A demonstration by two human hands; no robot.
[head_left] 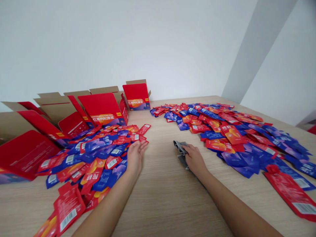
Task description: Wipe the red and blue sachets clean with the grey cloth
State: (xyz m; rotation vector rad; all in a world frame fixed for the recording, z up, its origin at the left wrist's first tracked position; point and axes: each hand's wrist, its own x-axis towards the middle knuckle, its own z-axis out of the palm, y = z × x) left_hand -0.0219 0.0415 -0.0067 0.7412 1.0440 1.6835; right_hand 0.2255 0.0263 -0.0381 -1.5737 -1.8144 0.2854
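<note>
You can pass up the pale wood-grain table between two red-and-blue pouch heaps, while open red cardboard boxes block the left.

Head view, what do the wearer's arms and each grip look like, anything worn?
The left forearm and right forearm are bare, no sleeves in frame. The left grip and right grip are ungloved human hands; no watch or bracelet shows.

Gripping a bunched gray cloth in the right hand above the wooden table; holding the left hand, fingers extended, beside the left sachet pile. Facing a broader right sachet pile, plus red boxes with raised flaps toward the far left, before a pale wall.
</note>
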